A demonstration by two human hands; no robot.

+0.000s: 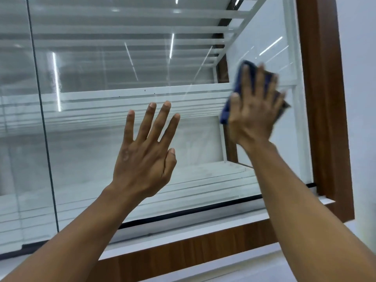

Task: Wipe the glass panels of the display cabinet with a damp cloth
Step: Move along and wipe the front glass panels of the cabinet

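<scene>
Head view is showing two forearms reaching up over the wooden base (183, 248) toward the glass (91, 143). The left hand (142, 159) is hanging spread wide and holding nothing; whether it is touching the pane cannot be told. The right hand (252, 112), blurred, is pressing the cloth (225, 113) against the glass with flat, straight fingers, near the pane's right edge and about halfway up. The cloth is looking soft, light and limp, so it is likely bunching or slipping unless the whole palm is covering it. A flat press is suiting it better than a pinch. The glass is stiff, slick and breakable, so it is calling for even, moderate pressure. The wooden frame (325, 110) is standing just right of the cloth and the black bottom seal (183, 215) is running below, so strokes that way are meeting a hard stop. Open pane is lying to the left as far as the dark seam (43, 127), and above. Behind the glass, white shelves (142, 94) are sitting out of reach.
</scene>
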